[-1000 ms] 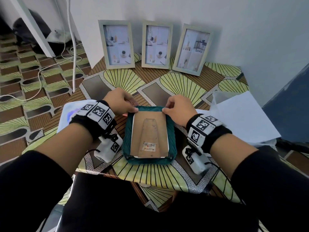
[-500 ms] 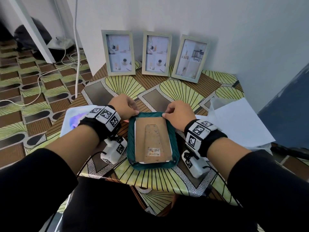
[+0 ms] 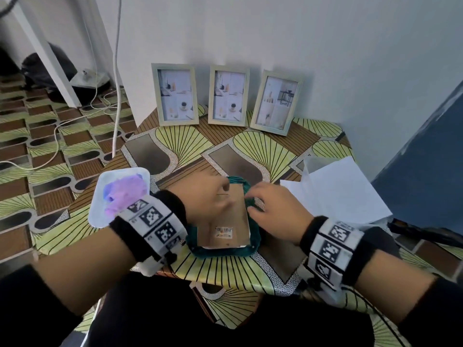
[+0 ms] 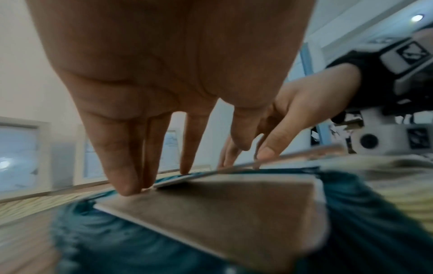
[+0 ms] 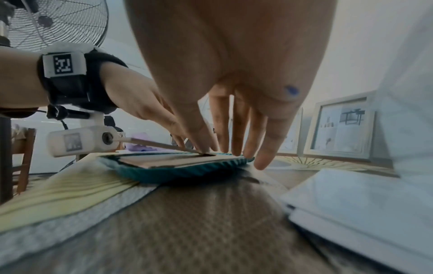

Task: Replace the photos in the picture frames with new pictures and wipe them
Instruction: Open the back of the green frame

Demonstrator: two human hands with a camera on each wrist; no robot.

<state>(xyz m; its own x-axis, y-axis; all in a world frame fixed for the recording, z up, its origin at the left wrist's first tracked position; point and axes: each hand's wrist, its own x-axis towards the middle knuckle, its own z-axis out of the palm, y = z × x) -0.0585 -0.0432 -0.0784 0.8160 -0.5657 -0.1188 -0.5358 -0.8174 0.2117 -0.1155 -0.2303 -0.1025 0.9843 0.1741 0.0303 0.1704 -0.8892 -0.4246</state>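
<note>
Where the patterned table (image 3: 253,151) nears the person, a teal picture frame (image 3: 226,250) lies face down, its brown backing board (image 3: 225,221) upward with a barcode sticker (image 3: 223,232) near its close edge. The left hand (image 3: 205,196) reaches over the board's far left corner, fingers (image 4: 121,166) extended and apart, tips touching the board; a thin flap is lifted beside them. The right hand (image 3: 276,214) presses spread, straight fingers (image 5: 264,148) on the frame's far right edge. White paper sheets (image 3: 343,194) lie right of the frame, a white tray (image 3: 100,211) with something purple left. Three pale frames (image 3: 226,95) stand against the wall (image 3: 300,46).
</note>
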